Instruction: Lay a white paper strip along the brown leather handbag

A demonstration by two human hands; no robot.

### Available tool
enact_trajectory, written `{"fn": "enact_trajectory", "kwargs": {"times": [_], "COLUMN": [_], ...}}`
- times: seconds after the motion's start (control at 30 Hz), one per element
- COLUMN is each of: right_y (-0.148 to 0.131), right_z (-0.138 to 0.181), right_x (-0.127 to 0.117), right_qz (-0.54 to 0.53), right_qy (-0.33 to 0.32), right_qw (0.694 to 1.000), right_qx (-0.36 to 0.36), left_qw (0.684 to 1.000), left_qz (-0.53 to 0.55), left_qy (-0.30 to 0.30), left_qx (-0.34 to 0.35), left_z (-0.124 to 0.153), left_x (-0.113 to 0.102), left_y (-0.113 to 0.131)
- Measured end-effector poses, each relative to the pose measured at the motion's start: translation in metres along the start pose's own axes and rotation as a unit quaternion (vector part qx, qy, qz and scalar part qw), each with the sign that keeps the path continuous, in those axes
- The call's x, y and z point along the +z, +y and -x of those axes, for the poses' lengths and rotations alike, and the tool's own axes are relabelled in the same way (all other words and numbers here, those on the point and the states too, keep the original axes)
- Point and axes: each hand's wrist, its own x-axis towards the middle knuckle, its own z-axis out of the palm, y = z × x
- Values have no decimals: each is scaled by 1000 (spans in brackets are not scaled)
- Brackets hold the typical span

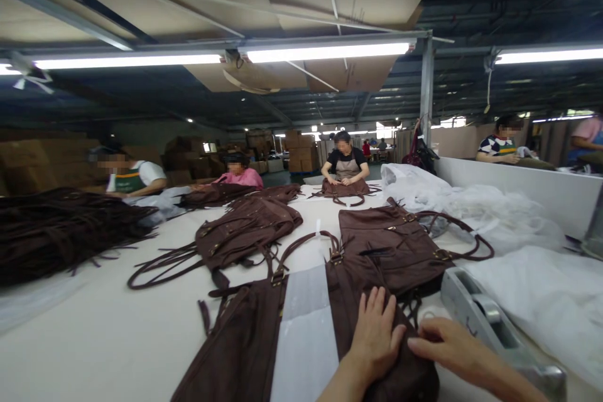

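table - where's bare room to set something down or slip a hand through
The widest bare patch of the table lies left of the brown bag under the left hand, below the dark strap pile. A narrower strip runs between the middle bags and the far bag. The right side is crowded: right hand, tape dispenser, white plastic bags.
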Motion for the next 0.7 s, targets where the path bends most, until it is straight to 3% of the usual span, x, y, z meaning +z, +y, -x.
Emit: {"fn": "enact_trajectory", "kwargs": {"times": [0.17, 0.37, 0.5, 0.57, 0.7], "right_y": [3, 31, 38, 39, 36], "right_z": [7, 13, 5, -3, -17], "right_x": [5, 22, 21, 22, 33], "right_qz": [-26, -24, -79, -58, -32], "right_qy": [-48, -19, -60, -59, -13], "right_qw": [992, 989, 976, 979, 996], "right_qx": [118, 144, 192, 188, 83], "left_qw": [1000, 1000, 999, 999, 996], "left_qz": [0, 15, 22, 35, 71], "left_qy": [1, 10, 14, 13, -14], "left_qx": [11, 22, 32, 34, 48], "left_z": [2, 5, 10, 15, 22], "left_x": [4, 2, -4, 0, 12], "left_y": [3, 8, 9, 10, 7]}}
